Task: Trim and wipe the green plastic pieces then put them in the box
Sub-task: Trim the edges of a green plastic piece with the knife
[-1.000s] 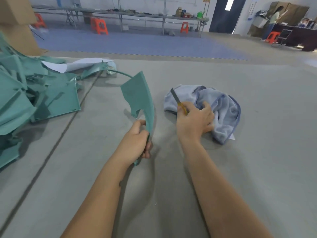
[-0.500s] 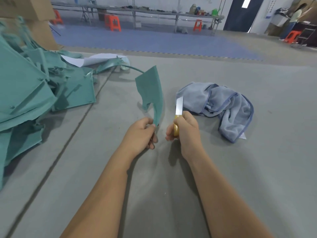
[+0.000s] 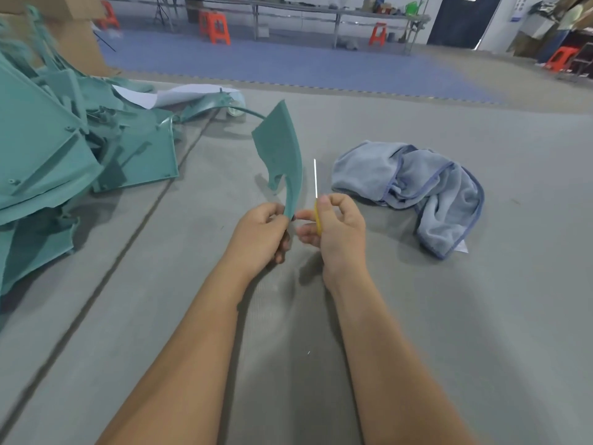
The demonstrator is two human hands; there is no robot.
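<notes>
Here the left hand (image 3: 261, 234) pinches the green piece (image 3: 282, 159) by its narrow lower end, long axis upright; the right hand (image 3: 337, 226) grips the knife (image 3: 315, 179), blade just beside its right edge

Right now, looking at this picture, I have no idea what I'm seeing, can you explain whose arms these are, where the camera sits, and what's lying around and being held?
No machine here: these are a person's two bare arms, filmed by one camera worn on their head, looking forward and down.

The left hand grips the narrow lower end of a curved green piece and holds it upright. The right hand holds a knife with a yellow handle, its thin blade pointing up, close beside the piece.

On the grey surface lie a crumpled blue cloth to the right and a pile of green pieces to the left. Cardboard shows behind the pile at top left. Behind is a workshop with tables and orange stools.

The person looks about to trim the piece.
</notes>
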